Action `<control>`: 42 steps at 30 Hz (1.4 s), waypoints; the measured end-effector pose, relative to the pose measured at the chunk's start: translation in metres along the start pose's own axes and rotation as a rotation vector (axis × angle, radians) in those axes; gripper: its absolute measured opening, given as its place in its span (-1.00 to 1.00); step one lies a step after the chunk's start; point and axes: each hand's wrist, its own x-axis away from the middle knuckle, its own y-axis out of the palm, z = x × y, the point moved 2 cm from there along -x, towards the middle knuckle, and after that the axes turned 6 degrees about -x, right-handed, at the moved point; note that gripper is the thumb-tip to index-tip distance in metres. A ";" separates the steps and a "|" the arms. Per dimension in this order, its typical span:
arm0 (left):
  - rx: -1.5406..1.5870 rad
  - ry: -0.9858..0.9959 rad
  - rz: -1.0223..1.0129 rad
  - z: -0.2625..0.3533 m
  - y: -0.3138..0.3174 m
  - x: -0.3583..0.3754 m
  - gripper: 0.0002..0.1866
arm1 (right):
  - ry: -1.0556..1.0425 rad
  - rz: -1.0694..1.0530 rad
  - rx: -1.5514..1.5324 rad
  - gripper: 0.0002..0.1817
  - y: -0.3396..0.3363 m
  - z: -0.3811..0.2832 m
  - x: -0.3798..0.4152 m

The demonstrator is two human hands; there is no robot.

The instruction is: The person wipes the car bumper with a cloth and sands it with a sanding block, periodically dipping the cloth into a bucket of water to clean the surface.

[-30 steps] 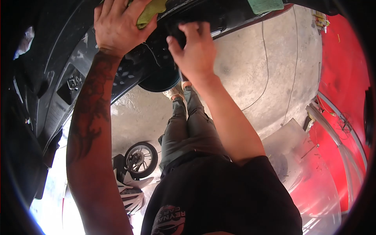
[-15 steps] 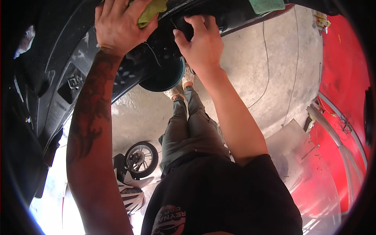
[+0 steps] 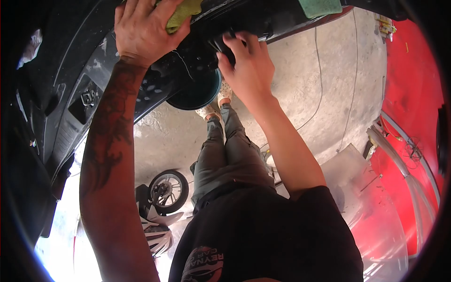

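Observation:
My left hand (image 3: 145, 33) presses on a yellow-green cloth (image 3: 184, 15), its fingers on a dark vehicle panel (image 3: 176, 70). Part of that cloth is hidden under the palm and beyond the top edge. To the right, my right hand (image 3: 251, 66) is closed, with thumb and fingers curled round a small black thing (image 3: 221, 45) close to the panel. Motion blur and the dark background hide its kind. A thin pale thread (image 3: 184, 63) hangs on the panel between the hands.
A dark round tub (image 3: 199, 96) stands on the concrete floor (image 3: 296, 89) by my feet. At the top right lies a green pad (image 3: 321, 6) on the panel edge. Cables (image 3: 321, 75) cross the floor. Behind me are a motorbike wheel (image 3: 169, 191) and a clear sheet (image 3: 352, 188).
My right hand has moved a little down and to the right, away from the panel's upper part, with the small black thing. My left hand and the cloth stay in place.

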 end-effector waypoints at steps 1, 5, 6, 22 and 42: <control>0.005 -0.004 -0.003 0.000 0.000 0.000 -0.37 | -0.006 -0.014 0.004 -0.60 -0.003 0.002 0.004; -0.009 0.019 0.023 0.001 -0.001 0.000 -0.37 | -0.078 0.004 0.030 -0.60 -0.003 0.003 -0.007; -0.009 0.012 0.024 0.000 0.000 0.000 -0.37 | -0.109 0.028 0.041 -0.60 -0.001 0.003 -0.016; -0.003 0.012 0.031 0.000 0.001 0.001 -0.40 | -0.124 0.068 0.091 -0.59 -0.004 0.016 -0.028; -0.016 -0.019 -0.022 0.001 -0.001 0.001 -0.39 | -0.169 0.098 0.159 -0.59 -0.003 0.011 -0.030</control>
